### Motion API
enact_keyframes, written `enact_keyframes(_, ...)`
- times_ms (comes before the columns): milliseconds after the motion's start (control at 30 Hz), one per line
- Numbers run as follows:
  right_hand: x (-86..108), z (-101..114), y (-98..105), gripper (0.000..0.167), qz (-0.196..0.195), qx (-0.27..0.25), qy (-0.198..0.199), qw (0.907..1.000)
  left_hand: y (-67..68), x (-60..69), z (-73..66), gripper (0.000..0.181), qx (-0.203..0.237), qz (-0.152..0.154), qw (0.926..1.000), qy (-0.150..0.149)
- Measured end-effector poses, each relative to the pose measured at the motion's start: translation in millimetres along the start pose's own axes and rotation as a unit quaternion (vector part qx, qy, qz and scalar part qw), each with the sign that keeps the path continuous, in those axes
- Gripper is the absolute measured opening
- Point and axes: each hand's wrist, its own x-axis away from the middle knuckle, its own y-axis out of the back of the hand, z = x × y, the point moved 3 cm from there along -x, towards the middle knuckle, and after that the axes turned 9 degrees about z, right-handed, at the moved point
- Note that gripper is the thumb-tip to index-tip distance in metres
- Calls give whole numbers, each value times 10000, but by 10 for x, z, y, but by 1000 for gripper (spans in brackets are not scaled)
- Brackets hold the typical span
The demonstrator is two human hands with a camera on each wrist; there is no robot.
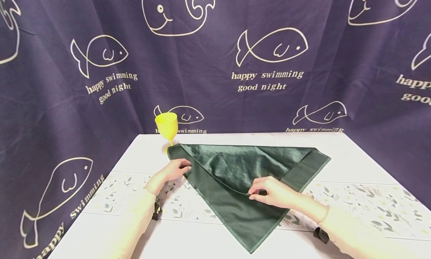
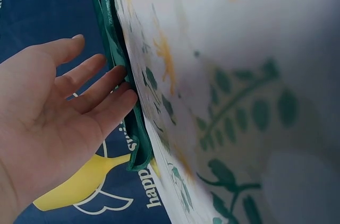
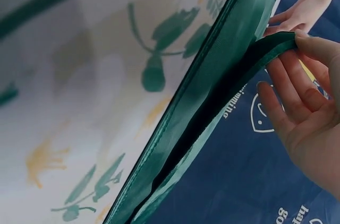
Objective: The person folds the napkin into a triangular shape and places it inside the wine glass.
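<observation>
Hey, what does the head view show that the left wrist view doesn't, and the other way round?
Only the head view shows the right hand, pinching an edge of the dark green cloth, and the cloth's corner pointing toward the person.

Only the left wrist view shows the palm side of the left hand.

Both show the left hand, part or all of the cloth, the yellow goblet, the leaf-print tabletop and the dark curtain with lettering.

We see only an edge of the foot of the yellow goblet (image 1: pixel 167 126); the green cloth (image 1: pixel 235 210) hides the rest. In the right wrist view, we lose part of the right hand (image 3: pixel 313 104) past the border. We find the nearest tabletop print (image 2: pixel 241 123) blurred.
</observation>
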Motion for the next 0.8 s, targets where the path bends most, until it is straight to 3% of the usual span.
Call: enact_keyframes(800,23,193,-18,3,55,-50,532,9986,1,-1,-15,27,41,-8,9999,120)
